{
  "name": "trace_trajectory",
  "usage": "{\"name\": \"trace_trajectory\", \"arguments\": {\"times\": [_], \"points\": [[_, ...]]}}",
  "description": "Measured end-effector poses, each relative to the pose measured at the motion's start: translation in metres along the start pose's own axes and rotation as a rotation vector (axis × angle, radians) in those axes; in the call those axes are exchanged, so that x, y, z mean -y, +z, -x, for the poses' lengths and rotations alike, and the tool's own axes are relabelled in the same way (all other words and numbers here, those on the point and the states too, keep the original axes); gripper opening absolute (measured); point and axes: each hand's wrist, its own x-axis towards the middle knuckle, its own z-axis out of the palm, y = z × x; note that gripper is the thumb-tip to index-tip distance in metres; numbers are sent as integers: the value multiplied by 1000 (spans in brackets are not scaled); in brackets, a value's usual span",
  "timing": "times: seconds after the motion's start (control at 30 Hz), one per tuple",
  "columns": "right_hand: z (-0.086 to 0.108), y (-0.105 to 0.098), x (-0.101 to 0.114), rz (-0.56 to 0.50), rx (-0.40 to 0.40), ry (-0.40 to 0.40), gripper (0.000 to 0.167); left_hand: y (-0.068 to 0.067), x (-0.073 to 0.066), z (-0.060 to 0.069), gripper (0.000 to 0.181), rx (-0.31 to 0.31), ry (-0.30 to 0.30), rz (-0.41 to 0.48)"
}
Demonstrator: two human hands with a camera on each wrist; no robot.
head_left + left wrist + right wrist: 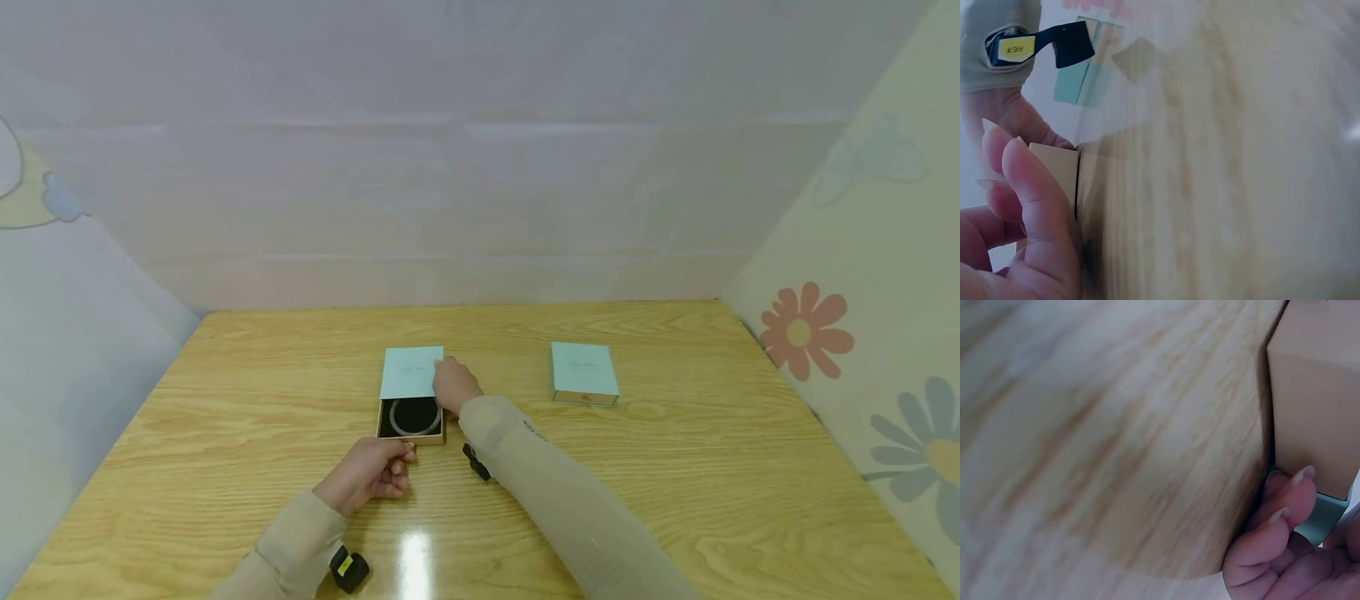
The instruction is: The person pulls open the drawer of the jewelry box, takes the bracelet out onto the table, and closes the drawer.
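A pale teal slide-out box stands on the table, its sleeve [411, 373] at the back and its tan drawer [429, 440] partly pulled out toward me. On the drawer's black lining lies a thin grey ring-shaped bangle [397, 429], its rear part hidden under the sleeve. My left hand [372, 472] pinches the drawer's front edge; what lies between thumb and fingers is mostly hidden. At the right side my right hand [456, 385] grips the sleeve, thumb on top. The right wrist view shows curled fingers [1260, 540] beside the tan drawer side [1316, 412].
A second teal box [585, 369], shut, sits farther right on the wooden table [712, 467]. Pale fabric walls [465, 192] enclose the table's back and sides. Black wrist cameras hang from both sleeves, one being the left camera [348, 570].
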Motion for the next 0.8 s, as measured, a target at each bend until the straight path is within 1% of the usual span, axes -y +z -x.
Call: {"name": "trace_trajectory", "arguments": {"times": [0.13, 0.2, 0.33, 0.43, 0.63, 0.8], "points": [[0, 0, 2, -3, 2, 5, 42, -1, 1, 1, 20, -3, 3, -1], [0, 1, 2, -14, 3, 11, 43, -2, 0, 1, 20, 7, 4, 6], [-2, 3, 0, -62, 11, 39, 45, -1, 0, 3, 20, 15, 7, 4], [-2, 2, -1, -94, 16, 59, 47, 0, 0, 3, 20, 7, 5, -3], [-1, -1, -3, -92, 4, 48, 47, 3, -2, 3, 20, -16, -9, -25], [-2, -3, -5, -104, 7, 51, 46, 4, -2, 2, 21, -7, -7, -32]]}}
